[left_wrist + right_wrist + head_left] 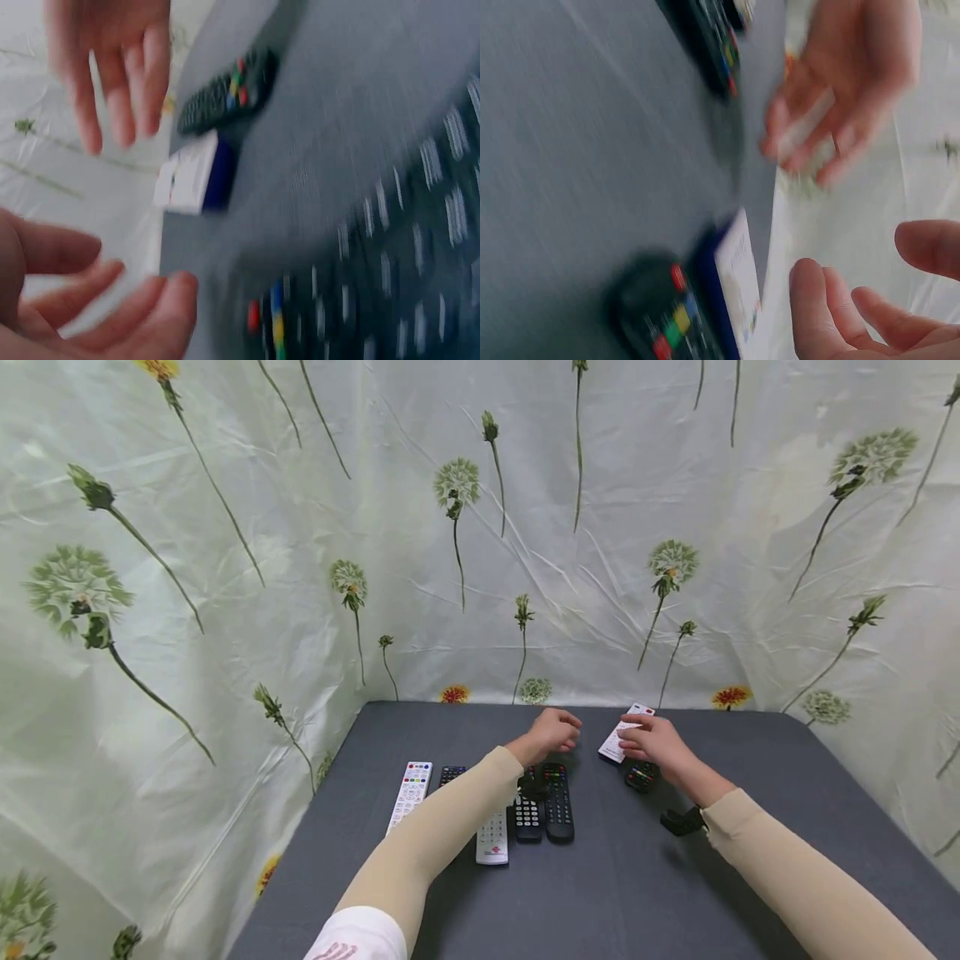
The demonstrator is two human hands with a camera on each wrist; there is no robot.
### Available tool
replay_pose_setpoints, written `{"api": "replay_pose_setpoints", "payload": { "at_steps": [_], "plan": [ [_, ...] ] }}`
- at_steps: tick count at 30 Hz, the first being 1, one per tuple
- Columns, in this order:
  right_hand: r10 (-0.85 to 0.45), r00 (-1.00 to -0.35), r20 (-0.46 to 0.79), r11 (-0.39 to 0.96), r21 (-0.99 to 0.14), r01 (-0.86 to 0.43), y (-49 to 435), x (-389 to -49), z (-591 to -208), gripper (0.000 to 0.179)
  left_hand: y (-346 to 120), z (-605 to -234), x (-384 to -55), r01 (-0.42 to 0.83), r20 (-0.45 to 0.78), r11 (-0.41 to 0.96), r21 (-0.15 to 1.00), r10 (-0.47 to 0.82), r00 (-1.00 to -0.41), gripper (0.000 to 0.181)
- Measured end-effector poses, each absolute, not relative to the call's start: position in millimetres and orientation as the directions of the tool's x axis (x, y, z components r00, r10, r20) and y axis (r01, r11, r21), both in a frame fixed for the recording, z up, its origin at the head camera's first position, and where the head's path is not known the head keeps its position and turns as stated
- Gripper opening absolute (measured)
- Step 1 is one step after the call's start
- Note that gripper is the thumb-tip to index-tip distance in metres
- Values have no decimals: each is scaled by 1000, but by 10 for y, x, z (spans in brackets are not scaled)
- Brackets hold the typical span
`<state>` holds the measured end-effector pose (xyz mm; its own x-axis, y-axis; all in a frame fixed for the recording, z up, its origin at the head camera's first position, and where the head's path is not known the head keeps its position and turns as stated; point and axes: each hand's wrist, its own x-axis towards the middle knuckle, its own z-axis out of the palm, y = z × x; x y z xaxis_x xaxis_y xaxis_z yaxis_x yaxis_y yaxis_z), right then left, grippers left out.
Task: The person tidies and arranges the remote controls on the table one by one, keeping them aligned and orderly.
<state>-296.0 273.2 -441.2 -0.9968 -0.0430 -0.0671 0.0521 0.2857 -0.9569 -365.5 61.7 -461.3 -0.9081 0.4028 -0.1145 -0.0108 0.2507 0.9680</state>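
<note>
My left hand (551, 733) hovers with loosely bent fingers just beyond the top ends of two black remote controls (558, 806), holding nothing. On the right, my right hand (660, 747) is over a white remote control (612, 747) with dark blue sides and a short black remote control (640, 776) lying beside it. Its fingers (810, 307) are extended and apart, with nothing between them. In the left wrist view, my left fingers (172, 307) are relaxed above the table. My left forearm partly hides the row of remotes.
A white remote (411, 793) lies at the left of the row, followed by a dark remote (452, 774) and a pale one (492, 843). All rest on the dark grey table (600, 877). A flower-printed curtain (420, 560) stands behind the table's back edge.
</note>
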Motion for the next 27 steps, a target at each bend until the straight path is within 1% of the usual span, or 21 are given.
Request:
{"api": "replay_pose_setpoints", "payload": {
  "at_steps": [2, 6, 9, 13, 16, 18, 21, 24, 27],
  "plan": [
    [-9, -997, -83, 270, -960, 77, 2871, -3101, -4382, 55, 708, -4613, -3617, -91, -169, 219, 972, 371, -913, 32],
    [42, -994, -103, 266, -958, 110, 3110, -3303, -4354, 55, 856, -4632, -3565, -252, -277, 117, 961, 339, -899, 41],
    [86, -990, -109, 287, -949, 130, 3247, -3398, -4363, 55, 934, -4648, -3541, -314, -324, 83, 946, 317, -891, 41],
    [129, -980, -150, 254, -950, 179, 3364, -3492, -4417, 55, 996, -4670, -3521, -325, -333, 75, 943, 278, -901, 38],
    [133, -961, -244, 150, -953, 263, 3384, -3539, -4463, 57, 1035, -4685, -3505, -309, -323, 94, 946, 239, -916, 41],
    [119, -946, -300, 118, -942, 314, 3375, -3553, -4486, 59, 1066, -4698, -3498, -302, -319, 110, 947, 217, -922, 41],
    [104, -931, -350, 132, -923, 362, 3336, -3563, -4499, 61, 1107, -4720, -3502, -305, -325, 123, 944, 207, -923, 40],
    [82, -925, -370, 177, -908, 379, 3285, -3570, -4487, 64, 1130, -4749, -3530, -317, -332, 101, 943, 220, -917, 41],
    [51, -917, -396, 177, -900, 398, 3229, -3581, -4474, 63, 1140, -4784, -3569, -325, -334, 75, 943, 225, -915, 38]
  ]
}}
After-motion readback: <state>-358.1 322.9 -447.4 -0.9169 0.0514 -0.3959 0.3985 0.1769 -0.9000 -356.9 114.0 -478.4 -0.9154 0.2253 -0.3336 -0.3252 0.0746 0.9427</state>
